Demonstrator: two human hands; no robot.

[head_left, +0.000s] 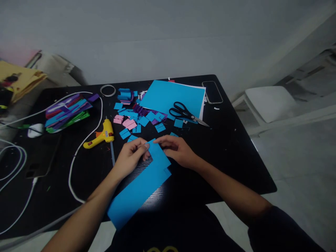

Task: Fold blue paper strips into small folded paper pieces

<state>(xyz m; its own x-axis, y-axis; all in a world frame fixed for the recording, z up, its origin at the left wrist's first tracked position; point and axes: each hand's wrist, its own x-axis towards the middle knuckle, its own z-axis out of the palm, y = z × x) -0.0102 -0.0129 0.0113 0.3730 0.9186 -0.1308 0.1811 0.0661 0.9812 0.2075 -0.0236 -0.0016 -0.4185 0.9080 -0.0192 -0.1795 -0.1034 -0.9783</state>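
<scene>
A blue sheet of paper [140,194] slants from my lap up over the front of the black table, with a narrower blue part [158,154] at its upper end. Whether that part is a fold or a separate piece I cannot tell. My left hand [132,154] pinches its top left corner between thumb and fingers. At the top right edge, my right hand [177,148] holds the paper with its fingers closed on it. Just beyond lie several small folded blue paper squares [144,121] and pink ones [129,124]. Black-handled scissors [185,112] rest on a larger blue sheet [170,96].
Left of my hands lies a yellow glue gun [105,133] inside a looping white cable [75,157]. Farther left are a coloured paper bundle [68,111] and a dark phone [42,161]. Another phone [212,92] is back right; a white stool [270,103] stands beyond the table.
</scene>
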